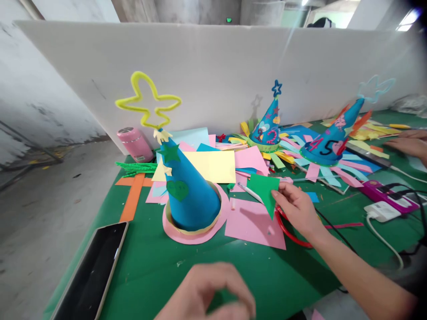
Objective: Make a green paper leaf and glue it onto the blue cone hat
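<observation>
My right hand (298, 209) pinches a piece of green paper (265, 189) with a pointed lower corner, holding it above a pink paper sheet (255, 224). Under that hand lie red loops (293, 238) that look like scissor handles. Near the front edge, my left hand (207, 293) is slightly blurred, its fingers curved with a gap to the thumb and nothing visible in them. A blue paper cone hat (191, 191) stands between, slightly tilted, with a pink brim (200, 238), a green star, a green heart and a yellow pipe-cleaner star (148, 100) on top.
A phone (95, 266) lies at the left edge, a pink bottle (135, 144) behind it. Two more decorated cone hats (267, 126) (333, 135) stand right. A purple power strip (388, 195) with cables and another person's hands (408, 144) are at far right. A white partition (207, 75) rises behind.
</observation>
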`<state>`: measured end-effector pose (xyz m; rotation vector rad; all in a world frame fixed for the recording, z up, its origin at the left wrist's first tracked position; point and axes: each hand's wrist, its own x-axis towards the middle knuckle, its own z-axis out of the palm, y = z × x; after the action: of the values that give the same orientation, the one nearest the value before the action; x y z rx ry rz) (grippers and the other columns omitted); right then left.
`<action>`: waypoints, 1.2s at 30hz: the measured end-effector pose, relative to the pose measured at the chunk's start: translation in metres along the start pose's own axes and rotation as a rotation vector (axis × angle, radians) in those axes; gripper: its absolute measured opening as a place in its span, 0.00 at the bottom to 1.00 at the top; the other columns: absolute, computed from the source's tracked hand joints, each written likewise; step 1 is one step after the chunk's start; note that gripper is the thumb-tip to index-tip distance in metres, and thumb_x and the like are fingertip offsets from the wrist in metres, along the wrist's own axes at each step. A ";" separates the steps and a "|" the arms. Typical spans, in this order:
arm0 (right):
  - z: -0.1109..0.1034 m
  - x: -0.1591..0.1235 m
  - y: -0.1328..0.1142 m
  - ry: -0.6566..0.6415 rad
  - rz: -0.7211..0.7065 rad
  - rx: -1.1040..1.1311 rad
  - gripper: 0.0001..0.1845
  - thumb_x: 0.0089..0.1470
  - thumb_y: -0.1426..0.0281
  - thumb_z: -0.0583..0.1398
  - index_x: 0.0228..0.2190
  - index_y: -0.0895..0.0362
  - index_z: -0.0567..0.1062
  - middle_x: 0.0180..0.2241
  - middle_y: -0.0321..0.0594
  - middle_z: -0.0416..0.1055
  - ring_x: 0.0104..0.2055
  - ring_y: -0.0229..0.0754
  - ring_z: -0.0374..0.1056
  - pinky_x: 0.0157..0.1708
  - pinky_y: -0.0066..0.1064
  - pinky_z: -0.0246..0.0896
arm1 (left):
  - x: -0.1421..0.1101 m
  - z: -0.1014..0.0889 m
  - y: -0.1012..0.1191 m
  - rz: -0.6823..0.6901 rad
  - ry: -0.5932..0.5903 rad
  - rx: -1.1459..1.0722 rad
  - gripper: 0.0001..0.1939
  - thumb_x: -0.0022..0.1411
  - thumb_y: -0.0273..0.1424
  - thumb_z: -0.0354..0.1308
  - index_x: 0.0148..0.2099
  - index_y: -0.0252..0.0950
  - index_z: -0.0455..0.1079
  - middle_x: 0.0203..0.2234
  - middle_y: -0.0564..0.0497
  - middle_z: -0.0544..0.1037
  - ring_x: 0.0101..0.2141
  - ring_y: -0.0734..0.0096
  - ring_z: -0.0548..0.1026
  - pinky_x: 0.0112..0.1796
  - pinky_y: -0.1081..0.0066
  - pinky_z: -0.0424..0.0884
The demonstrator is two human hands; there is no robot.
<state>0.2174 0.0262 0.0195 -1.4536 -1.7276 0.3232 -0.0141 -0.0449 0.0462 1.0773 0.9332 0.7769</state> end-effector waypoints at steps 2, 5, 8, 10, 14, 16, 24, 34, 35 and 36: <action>0.007 -0.010 -0.009 0.048 -0.040 0.003 0.06 0.55 0.70 0.53 0.27 0.56 0.65 0.22 0.33 0.61 0.23 0.36 0.60 0.22 0.26 0.58 | 0.002 0.001 -0.002 -0.037 0.020 -0.058 0.14 0.51 0.41 0.62 0.35 0.36 0.73 0.27 0.49 0.75 0.30 0.68 0.72 0.33 0.70 0.67; 0.020 -0.032 -0.020 0.030 -0.339 -0.060 0.10 0.51 0.77 0.56 0.36 0.56 0.72 0.31 0.40 0.69 0.33 0.41 0.64 0.32 0.33 0.60 | 0.020 0.003 -0.008 -0.073 0.128 -0.226 0.17 0.55 0.42 0.58 0.43 0.36 0.70 0.34 0.47 0.74 0.33 0.65 0.73 0.34 0.69 0.66; 0.033 -0.050 -0.026 -0.080 -0.514 -0.103 0.16 0.50 0.79 0.57 0.42 0.55 0.72 0.32 0.42 0.70 0.32 0.41 0.63 0.31 0.34 0.59 | 0.035 0.002 -0.018 -0.082 0.160 -0.288 0.14 0.57 0.41 0.55 0.33 0.33 0.69 0.25 0.49 0.73 0.29 0.67 0.73 0.31 0.71 0.66; 0.039 -0.056 -0.028 -0.180 -0.497 -0.078 0.16 0.50 0.77 0.57 0.42 0.55 0.72 0.32 0.42 0.69 0.33 0.42 0.63 0.30 0.34 0.59 | 0.039 -0.001 -0.026 -0.082 0.202 -0.262 0.13 0.56 0.38 0.56 0.28 0.33 0.67 0.19 0.53 0.70 0.24 0.70 0.71 0.29 0.73 0.65; 0.040 -0.054 -0.029 -0.281 -0.347 0.067 0.19 0.50 0.71 0.58 0.46 0.55 0.69 0.38 0.45 0.66 0.40 0.46 0.63 0.37 0.39 0.63 | 0.037 -0.009 -0.036 -0.019 0.228 -0.127 0.12 0.57 0.37 0.55 0.27 0.34 0.67 0.18 0.54 0.70 0.21 0.73 0.69 0.27 0.73 0.64; 0.038 -0.052 -0.029 -0.259 -0.214 0.129 0.24 0.50 0.69 0.58 0.50 0.54 0.65 0.42 0.48 0.65 0.43 0.48 0.62 0.41 0.40 0.63 | 0.036 -0.011 -0.036 0.018 0.233 0.001 0.14 0.58 0.38 0.53 0.25 0.34 0.66 0.16 0.53 0.71 0.21 0.72 0.69 0.27 0.73 0.64; 0.036 -0.030 -0.031 -0.440 -0.105 0.172 0.13 0.57 0.69 0.52 0.42 0.54 0.71 0.33 0.41 0.72 0.35 0.41 0.68 0.36 0.31 0.64 | 0.033 -0.013 -0.034 0.071 0.267 0.181 0.19 0.57 0.44 0.52 0.22 0.36 0.65 0.15 0.52 0.72 0.20 0.70 0.70 0.24 0.73 0.65; 0.093 0.098 0.003 -0.315 0.112 -0.260 0.27 0.49 0.70 0.58 0.51 0.66 0.60 0.30 0.50 0.74 0.32 0.52 0.70 0.29 0.36 0.60 | 0.033 -0.012 -0.038 0.075 0.315 0.258 0.16 0.57 0.40 0.50 0.21 0.39 0.58 0.14 0.50 0.73 0.19 0.69 0.70 0.23 0.73 0.63; 0.100 0.102 0.005 -0.310 0.124 -0.267 0.27 0.49 0.69 0.58 0.50 0.66 0.61 0.31 0.50 0.73 0.32 0.51 0.70 0.29 0.37 0.61 | 0.033 -0.012 -0.039 0.079 0.315 0.264 0.16 0.57 0.39 0.50 0.21 0.39 0.58 0.14 0.50 0.73 0.19 0.69 0.70 0.23 0.73 0.63; 0.105 0.105 0.008 -0.304 0.134 -0.267 0.25 0.50 0.68 0.59 0.49 0.65 0.62 0.32 0.48 0.73 0.32 0.48 0.70 0.29 0.36 0.62 | 0.033 -0.012 -0.039 0.082 0.314 0.269 0.15 0.57 0.39 0.49 0.21 0.39 0.58 0.14 0.49 0.73 0.19 0.69 0.70 0.23 0.73 0.63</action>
<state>0.1488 0.1561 -0.0058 -1.7931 -1.9774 0.4145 -0.0087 -0.0228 -0.0011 1.2553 1.2937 0.9238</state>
